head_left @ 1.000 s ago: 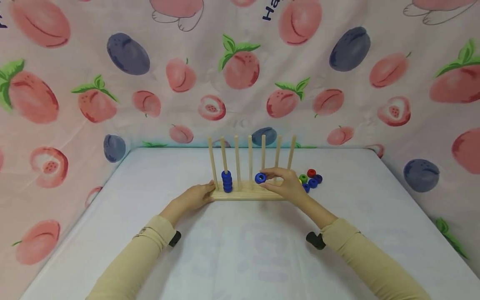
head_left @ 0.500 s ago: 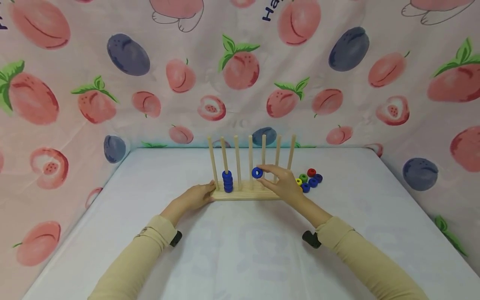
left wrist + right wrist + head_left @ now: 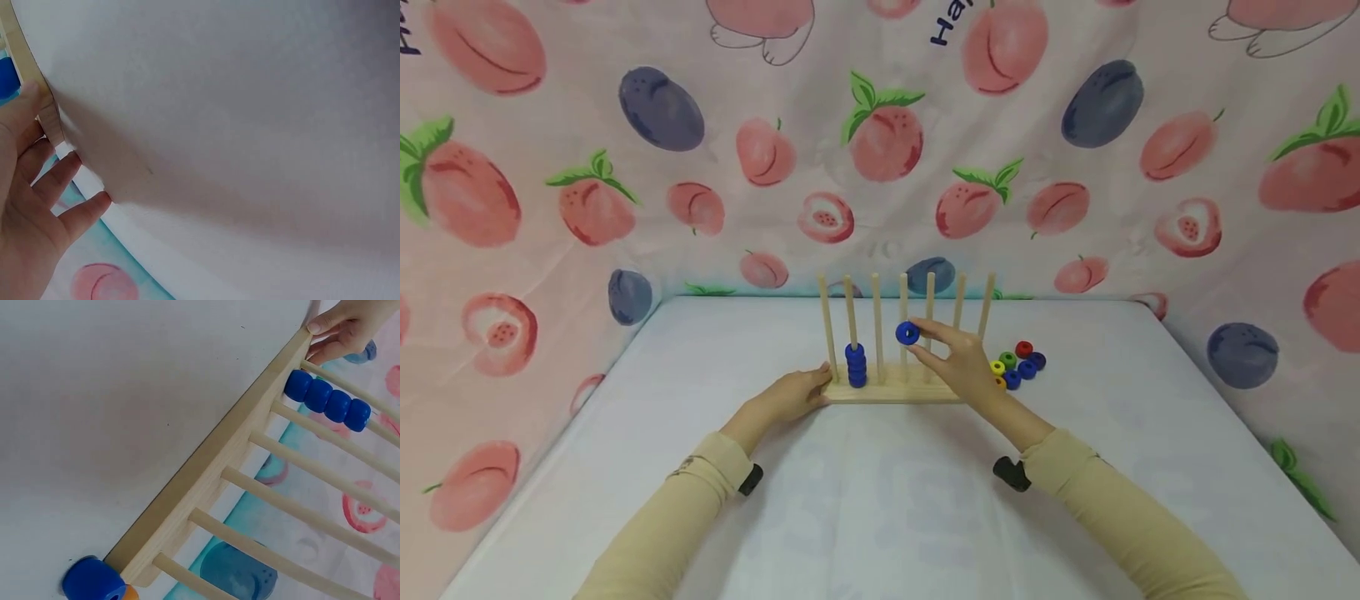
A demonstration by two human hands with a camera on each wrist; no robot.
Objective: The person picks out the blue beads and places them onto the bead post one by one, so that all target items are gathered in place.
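Note:
A wooden peg rack (image 3: 887, 393), its row of upright pegs rising from a flat base, stands on the white table. My left hand (image 3: 790, 395) grips the left end of that base; in the left wrist view the thumb (image 3: 30, 94) lies on the wood and the outer fingers spread on the table. Between thumb and fingertips my right hand (image 3: 961, 360) pinches a blue bead (image 3: 907, 333), raised in front of the middle pegs with its hole showing. Several blue beads (image 3: 856, 367) are stacked on the second peg from the left. The right wrist view does not show the right hand.
Loose beads lie off the rack's right end: red (image 3: 1024, 349), green (image 3: 1007, 361), yellow (image 3: 997, 367), orange (image 3: 1000, 382), dark purple (image 3: 1037, 360) and blue ones (image 3: 1027, 370). A fruit-print cloth (image 3: 895, 217) hangs behind the table.
My right hand has carried the blue bead up and slightly left, from low before the pegs to about mid-peg height. The left hand has stayed on the base's end.

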